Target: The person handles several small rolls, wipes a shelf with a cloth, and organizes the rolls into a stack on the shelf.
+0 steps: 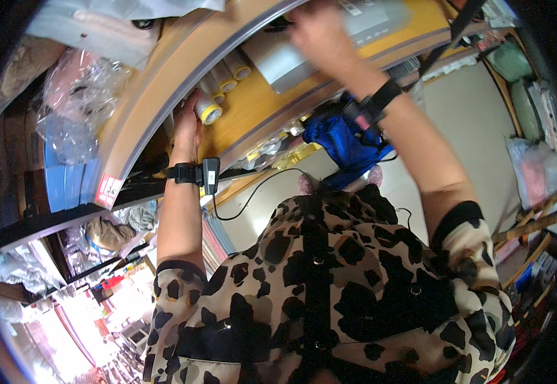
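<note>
Inside a wooden shelf, my left hand (188, 130) lies against the side of a whitish roll with a yellow-rimmed end (210, 112). Its visible fingers stretch along the roll, and the far fingertips are partly hidden. More rolls of the same sort (228, 84) lie in a row behind that one. Farther in, at upper right, my right hand (322, 40) is over a silver-grey flat box (278, 63). Motion smears its fingers, and a dark thing beside them is too blurred to name.
The curved-looking shelf edge (139, 121) passes close to my left forearm. Below the shelf is a blue bag (345, 144) near my feet. Plastic-wrapped goods (77, 96) are stacked at left. A black cable (253, 200) hangs from my left wrist device. Bagged goods (529, 169) line the right side.
</note>
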Action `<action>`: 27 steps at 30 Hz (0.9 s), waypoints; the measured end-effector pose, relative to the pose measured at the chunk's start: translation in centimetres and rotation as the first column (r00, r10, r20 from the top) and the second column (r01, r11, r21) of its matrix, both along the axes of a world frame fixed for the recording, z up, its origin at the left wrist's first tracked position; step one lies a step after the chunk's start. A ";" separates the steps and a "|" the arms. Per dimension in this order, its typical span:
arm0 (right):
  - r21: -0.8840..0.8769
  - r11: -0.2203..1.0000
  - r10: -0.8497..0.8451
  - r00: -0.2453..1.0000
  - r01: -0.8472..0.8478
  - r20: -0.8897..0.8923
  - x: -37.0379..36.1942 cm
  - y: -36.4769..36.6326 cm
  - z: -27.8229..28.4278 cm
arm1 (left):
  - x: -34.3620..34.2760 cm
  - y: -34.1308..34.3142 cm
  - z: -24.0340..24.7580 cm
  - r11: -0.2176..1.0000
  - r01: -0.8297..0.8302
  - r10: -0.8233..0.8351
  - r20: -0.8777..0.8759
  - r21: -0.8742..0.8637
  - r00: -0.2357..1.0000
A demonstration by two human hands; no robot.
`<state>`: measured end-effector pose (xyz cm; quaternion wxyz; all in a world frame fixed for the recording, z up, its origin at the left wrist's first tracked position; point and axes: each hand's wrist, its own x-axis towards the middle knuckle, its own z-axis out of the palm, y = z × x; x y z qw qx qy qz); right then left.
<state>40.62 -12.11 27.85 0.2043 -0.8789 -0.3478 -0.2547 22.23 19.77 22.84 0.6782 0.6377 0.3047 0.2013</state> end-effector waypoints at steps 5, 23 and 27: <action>0.298 0.948 -0.193 0.950 0.116 0.244 8.2 -4.5 1.5 | -3.1 3.9 -0.8 0.992 -0.078 0.093 -0.152 0.101 0.984; 0.302 0.929 -0.213 0.976 0.213 -0.036 15.5 -6.7 -2.6 | -6.0 4.7 2.2 0.808 0.090 0.144 -0.343 0.582 0.928; 0.339 0.916 -0.203 0.976 0.216 -0.074 15.8 -6.7 -3.0 | -5.3 5.8 2.1 0.766 0.126 0.143 -0.359 0.630 0.922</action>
